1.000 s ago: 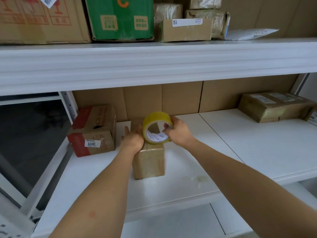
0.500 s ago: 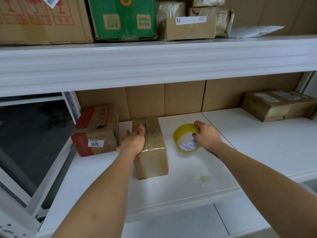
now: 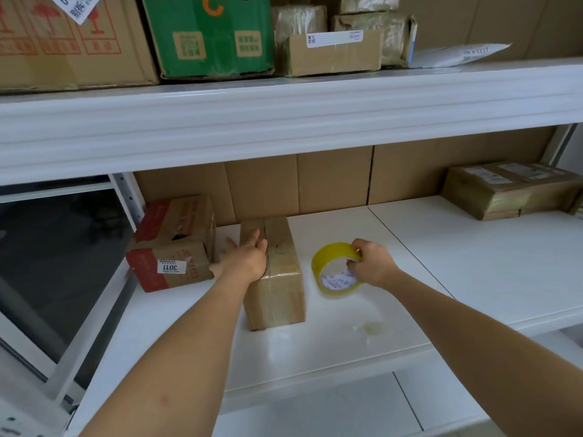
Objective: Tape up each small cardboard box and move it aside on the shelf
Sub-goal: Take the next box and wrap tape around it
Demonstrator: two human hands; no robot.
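On the white shelf [image 3: 473, 263], the left hand [image 3: 244, 263] rests flat on the stiff, probably light taped brown cardboard box [image 3: 277, 279], best gripped by its sides, while the right hand [image 3: 372, 266] pinches the yellow tape roll [image 3: 331, 266].

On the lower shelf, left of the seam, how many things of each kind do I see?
Boxes: 2 (plain box, red-printed box)
Tape rolls: 1 (tape roll)
Total: 3
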